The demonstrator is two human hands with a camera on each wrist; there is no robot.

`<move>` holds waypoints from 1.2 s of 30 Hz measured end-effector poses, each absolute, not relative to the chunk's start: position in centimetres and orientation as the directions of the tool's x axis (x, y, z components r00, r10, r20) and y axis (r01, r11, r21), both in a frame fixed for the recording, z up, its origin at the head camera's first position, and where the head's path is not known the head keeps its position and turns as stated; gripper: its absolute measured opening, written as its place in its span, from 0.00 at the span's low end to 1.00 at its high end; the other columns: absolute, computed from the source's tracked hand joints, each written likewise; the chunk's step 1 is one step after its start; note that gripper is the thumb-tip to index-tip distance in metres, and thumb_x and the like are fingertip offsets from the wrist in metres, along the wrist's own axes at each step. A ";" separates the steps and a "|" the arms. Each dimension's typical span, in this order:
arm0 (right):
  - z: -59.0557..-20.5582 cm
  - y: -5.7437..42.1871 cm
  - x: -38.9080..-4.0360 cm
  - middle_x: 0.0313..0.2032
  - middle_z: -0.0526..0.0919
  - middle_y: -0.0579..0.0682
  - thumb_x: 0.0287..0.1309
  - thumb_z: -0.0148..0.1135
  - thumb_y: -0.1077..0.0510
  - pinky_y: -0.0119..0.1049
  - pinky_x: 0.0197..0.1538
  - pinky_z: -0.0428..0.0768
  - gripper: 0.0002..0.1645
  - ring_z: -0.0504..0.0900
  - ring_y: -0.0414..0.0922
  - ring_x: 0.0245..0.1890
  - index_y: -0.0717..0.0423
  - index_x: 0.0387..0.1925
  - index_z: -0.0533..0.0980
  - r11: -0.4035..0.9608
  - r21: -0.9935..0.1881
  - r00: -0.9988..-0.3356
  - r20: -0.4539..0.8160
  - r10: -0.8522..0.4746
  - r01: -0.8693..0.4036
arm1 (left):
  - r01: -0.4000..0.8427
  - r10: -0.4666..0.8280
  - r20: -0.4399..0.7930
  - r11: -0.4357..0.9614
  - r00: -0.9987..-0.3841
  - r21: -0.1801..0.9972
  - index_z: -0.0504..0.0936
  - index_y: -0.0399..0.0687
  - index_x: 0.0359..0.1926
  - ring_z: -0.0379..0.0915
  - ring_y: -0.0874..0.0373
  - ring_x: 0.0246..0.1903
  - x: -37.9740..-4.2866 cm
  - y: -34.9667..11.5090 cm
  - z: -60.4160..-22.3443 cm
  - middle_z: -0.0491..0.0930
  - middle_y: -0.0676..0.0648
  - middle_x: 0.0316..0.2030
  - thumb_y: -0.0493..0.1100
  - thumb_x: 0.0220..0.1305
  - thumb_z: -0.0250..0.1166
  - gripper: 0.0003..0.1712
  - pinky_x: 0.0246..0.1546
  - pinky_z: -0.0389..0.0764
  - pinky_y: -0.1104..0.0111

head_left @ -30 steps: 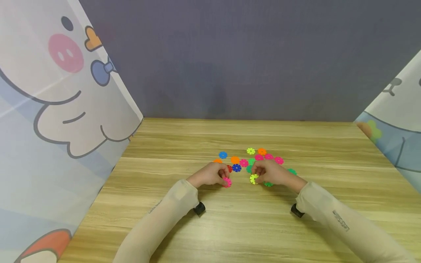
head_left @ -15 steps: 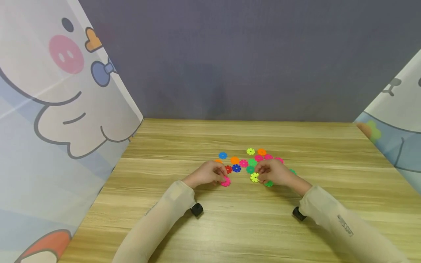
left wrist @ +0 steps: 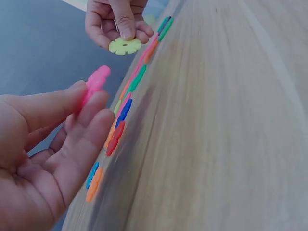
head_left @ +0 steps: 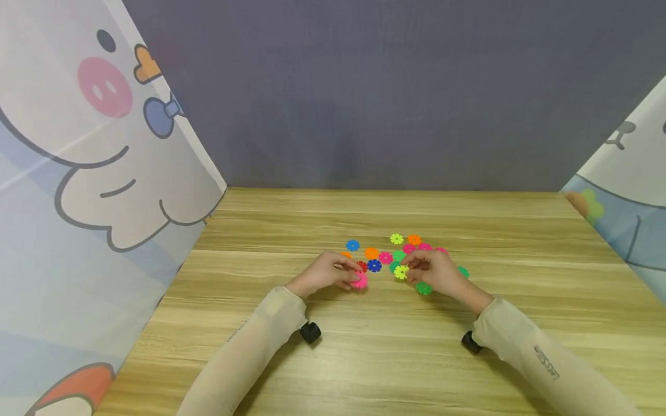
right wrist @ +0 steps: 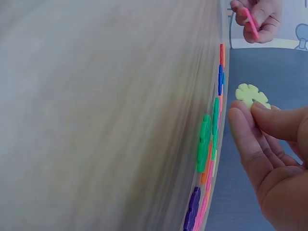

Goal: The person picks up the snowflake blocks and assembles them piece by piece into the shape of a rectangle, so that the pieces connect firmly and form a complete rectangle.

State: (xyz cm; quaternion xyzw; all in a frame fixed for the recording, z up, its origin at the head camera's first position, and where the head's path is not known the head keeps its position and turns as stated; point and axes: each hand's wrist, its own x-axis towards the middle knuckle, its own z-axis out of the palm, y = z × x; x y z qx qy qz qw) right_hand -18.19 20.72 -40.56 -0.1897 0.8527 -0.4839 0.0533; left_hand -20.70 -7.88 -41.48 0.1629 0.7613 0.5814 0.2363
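Observation:
My left hand pinches a pink snowflake building disc between thumb and fingers. In the left wrist view this pink disc is raised and tilted, above the level of the tabletop pieces. A yellow snowflake disc is pinched by my right hand, its free edge pointing toward the left hand. From the right wrist, the yellow disc shows a scalloped rim, part of it covered by thumb and fingertip. The two held discs are apart, facing each other across a short gap.
Several flat discs lie on the wooden table beyond and beside the hands. Among them are a light blue disc, an orange disc, a dark blue disc and a green disc. A grey panel stands behind.
Both hands have lifted slightly, bringing the pink and yellow discs up and away from the person. The green disc below the right hand now shows more fully.

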 end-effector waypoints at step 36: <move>-39.4 18.5 -16.9 0.32 0.83 0.62 0.55 0.64 0.78 0.42 0.35 0.87 0.10 0.87 0.51 0.30 0.72 0.41 0.79 0.277 -0.890 -0.906 0.265 -0.330 -0.361 | -0.138 0.473 -0.116 -0.013 -0.874 0.990 0.80 0.24 0.51 0.82 0.59 0.32 -19.8 -7.2 -40.6 0.85 0.46 0.36 0.26 0.65 0.62 0.14 0.39 0.86 0.62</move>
